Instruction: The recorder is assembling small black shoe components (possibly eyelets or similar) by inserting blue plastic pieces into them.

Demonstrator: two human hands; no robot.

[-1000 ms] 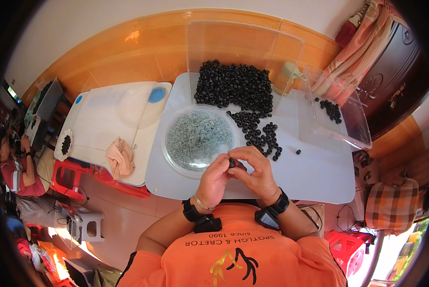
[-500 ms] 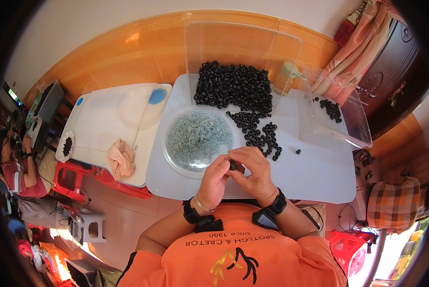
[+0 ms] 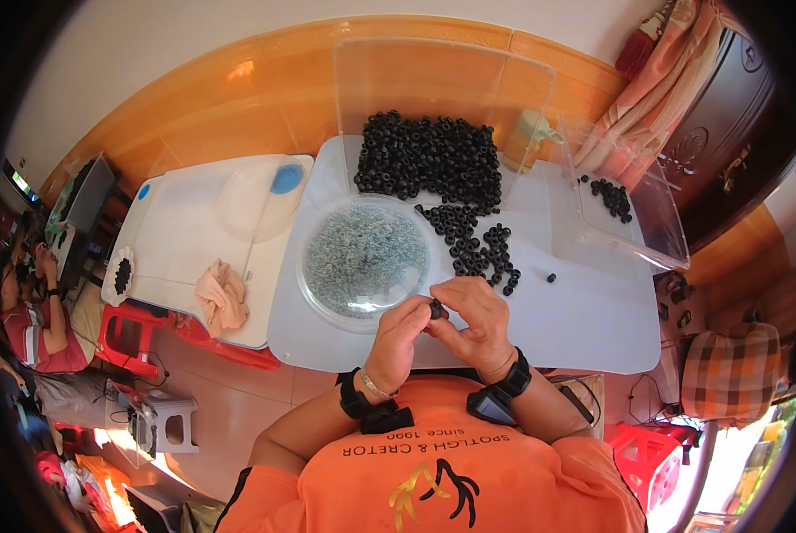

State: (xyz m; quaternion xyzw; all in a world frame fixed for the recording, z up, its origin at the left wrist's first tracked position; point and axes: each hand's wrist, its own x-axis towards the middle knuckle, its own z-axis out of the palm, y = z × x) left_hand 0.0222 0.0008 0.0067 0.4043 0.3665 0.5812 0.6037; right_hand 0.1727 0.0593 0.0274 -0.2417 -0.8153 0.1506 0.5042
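Above the table's front edge my hands meet around a small black ring-like piece. My left hand pinches it from one side, thumb and fingers pressed together. From the other side the fingertips of my right hand close on it too. Just beyond my left hand is a round clear dish full of tiny pale glassy bits, too small to name. Past my right hand lie loose black ring-like pieces, spilling from a large heap by a clear plastic bin.
A second clear bin at the right has several black pieces in it. Behind stands a jar with a greenish lid. On the white table at left lie a pink cloth and a small dish. Another person sits far left.
My fingers have shifted slightly around the black piece, which now shows more between the fingertips. The view has moved a little. At far left the other person's hand has risen.
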